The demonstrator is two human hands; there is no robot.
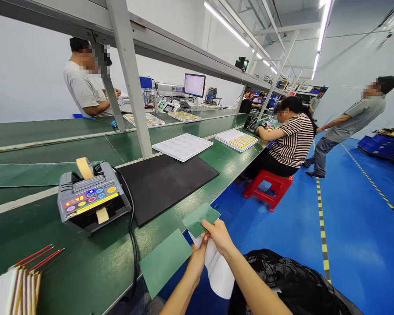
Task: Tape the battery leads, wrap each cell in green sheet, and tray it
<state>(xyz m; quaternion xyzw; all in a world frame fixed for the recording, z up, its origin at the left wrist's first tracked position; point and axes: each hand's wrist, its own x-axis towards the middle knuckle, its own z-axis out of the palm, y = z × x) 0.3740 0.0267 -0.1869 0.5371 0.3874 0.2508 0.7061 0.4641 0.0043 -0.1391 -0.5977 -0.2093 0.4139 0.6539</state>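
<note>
Beyond the bench's front edge, my right hand [219,236] is closed, its thumb pressed on a small green sheet [200,218]. A curled white paper [218,273] hangs below, between my forearms. My left hand [197,260] is closed too, its fingertips meeting the right hand's at the paper's upper edge. A larger green sheet [166,262] reaches out leftward from my left hand over the bench edge; its grip is partly hidden. On the bench, a tape dispenser [93,194] shows a tape end sticking out in front.
A black mat [170,183] lies on the green bench [101,258], below a white panel stack [184,146]. Boards with red wires [19,284] stand at lower left. A black bag [289,284] is beside me. A co-worker [292,135] sits on a red stool [269,188].
</note>
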